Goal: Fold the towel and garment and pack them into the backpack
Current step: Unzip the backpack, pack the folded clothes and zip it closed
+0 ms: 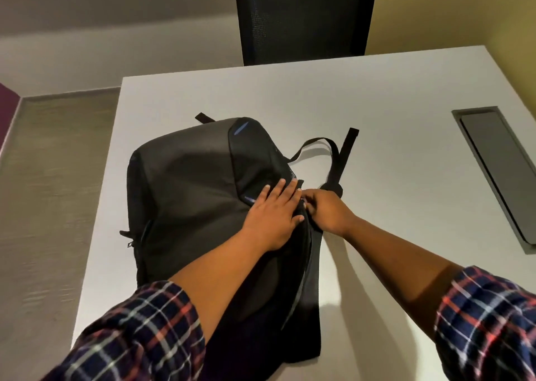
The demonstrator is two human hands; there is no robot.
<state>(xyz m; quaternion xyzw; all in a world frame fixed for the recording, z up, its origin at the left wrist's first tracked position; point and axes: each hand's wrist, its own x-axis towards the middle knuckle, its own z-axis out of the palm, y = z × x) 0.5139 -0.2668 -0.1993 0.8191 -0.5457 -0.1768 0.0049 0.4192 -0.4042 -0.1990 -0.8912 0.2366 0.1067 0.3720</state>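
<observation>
The backpack [191, 183] lies flat on the white worktop [377, 90], its straps trailing off toward the far right, and the step in hand is judged to be the working of the zip along its right edge. The left hand [274, 215] is laid open and flat on the bag's front panel, fingers spread, gripping nothing; it only presses the cloth down. The right hand [327, 211] is pinched narrow at the bag's right seam, just beside the left fingertips, seemingly on a zip pull, though the pull itself is hidden and cannot be confirmed. To do this well, the panel should be kept taut under the flat hand close to the grip, so that the slider is drawn along the seam without cloth being caught. Neither towel nor garment is seen; whether they are inside cannot be told.
</observation>
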